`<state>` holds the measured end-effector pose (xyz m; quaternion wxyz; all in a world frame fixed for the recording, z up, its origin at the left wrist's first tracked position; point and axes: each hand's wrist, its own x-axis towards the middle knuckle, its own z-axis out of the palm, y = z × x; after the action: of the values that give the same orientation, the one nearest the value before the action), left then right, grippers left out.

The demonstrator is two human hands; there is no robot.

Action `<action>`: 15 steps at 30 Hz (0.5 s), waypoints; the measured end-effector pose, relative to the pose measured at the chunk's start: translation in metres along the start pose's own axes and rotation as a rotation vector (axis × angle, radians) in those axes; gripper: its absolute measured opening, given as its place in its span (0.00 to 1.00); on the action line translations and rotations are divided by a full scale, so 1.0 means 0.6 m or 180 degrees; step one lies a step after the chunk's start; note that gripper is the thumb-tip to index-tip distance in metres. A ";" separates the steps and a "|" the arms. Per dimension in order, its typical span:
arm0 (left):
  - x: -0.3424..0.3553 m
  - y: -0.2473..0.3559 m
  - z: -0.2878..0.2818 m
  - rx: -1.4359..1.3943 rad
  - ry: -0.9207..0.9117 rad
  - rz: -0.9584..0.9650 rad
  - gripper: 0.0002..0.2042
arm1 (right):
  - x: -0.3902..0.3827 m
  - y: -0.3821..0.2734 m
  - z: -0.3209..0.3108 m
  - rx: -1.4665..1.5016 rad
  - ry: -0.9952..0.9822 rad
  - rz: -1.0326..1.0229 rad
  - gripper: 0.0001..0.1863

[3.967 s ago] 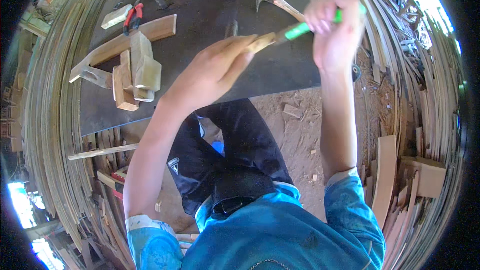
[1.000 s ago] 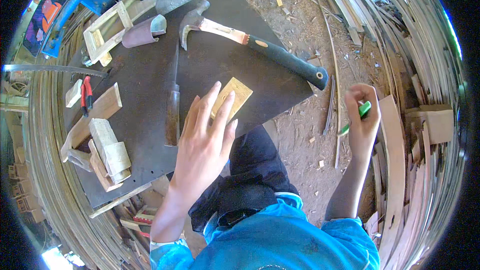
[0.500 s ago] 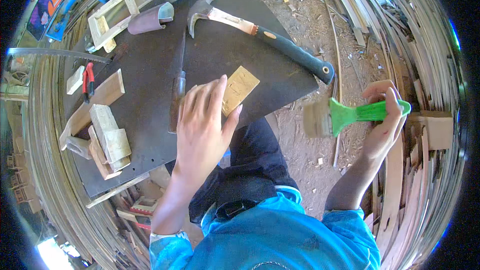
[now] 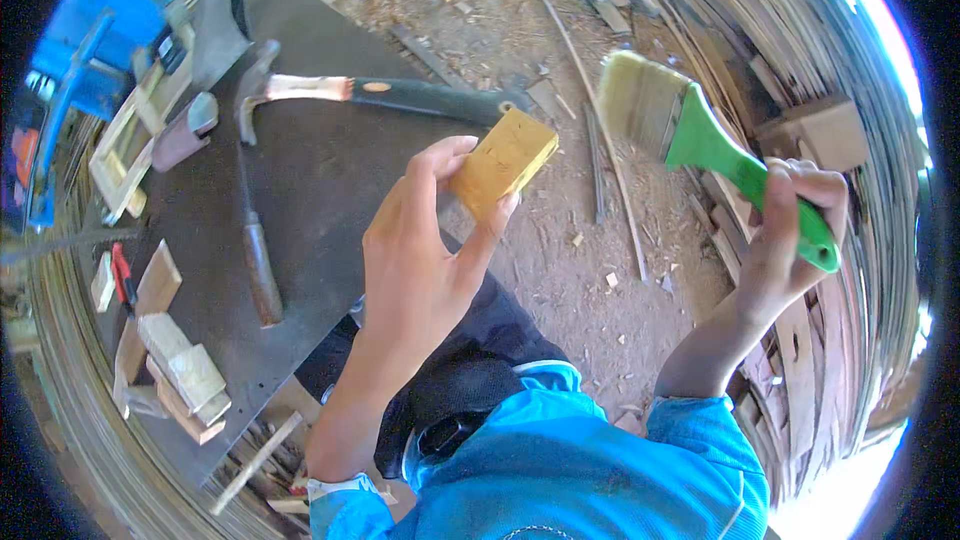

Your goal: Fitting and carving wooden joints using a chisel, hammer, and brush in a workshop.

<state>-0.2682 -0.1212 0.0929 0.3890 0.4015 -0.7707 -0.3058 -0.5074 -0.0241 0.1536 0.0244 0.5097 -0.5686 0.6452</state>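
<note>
My left hand pinches a small yellowish wood block between thumb and fingers, raised at the right edge of the dark table. My right hand grips the green handle of a wide paintbrush, its pale bristles pointing up and left, apart from the block. Behind the block lies a claw hammer with a black grip, its handle end partly hidden by the block. Left of my left hand, a slim tool with a wooden handle rests on the table.
Red-handled pliers and several wood pieces lie at the table's left. Farther back are a rolled sandpaper sheet and a wooden frame. Stacked wood strips line the right; scraps litter the floor.
My left hand has lifted the block off the table and tilted it. My right hand has turned the brush so its bristles point upward. The view has swung to the right.
</note>
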 end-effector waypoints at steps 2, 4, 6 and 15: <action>0.011 0.015 0.019 -0.0176 -0.0107 -0.0114 0.21 | -0.003 0.002 -0.024 0.1180 -0.0339 -0.0144 0.06; 0.016 0.017 0.033 -0.0264 -0.0211 -0.0047 0.21 | -0.010 0.000 -0.026 0.0107 -0.0347 -0.0418 0.05; 0.020 0.022 0.042 -0.0344 -0.0302 0.0010 0.21 | -0.012 0.006 -0.030 -0.1177 -0.0107 -0.0476 0.04; 0.025 0.019 0.066 -0.2549 -0.0720 -0.0995 0.20 | -0.023 0.015 -0.059 0.1472 0.0361 0.0430 0.05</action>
<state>-0.3118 -0.1222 0.0873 0.3762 0.2950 -0.5591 -0.6774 -0.5285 0.0071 0.1435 -0.1042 0.4256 -0.4363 0.7859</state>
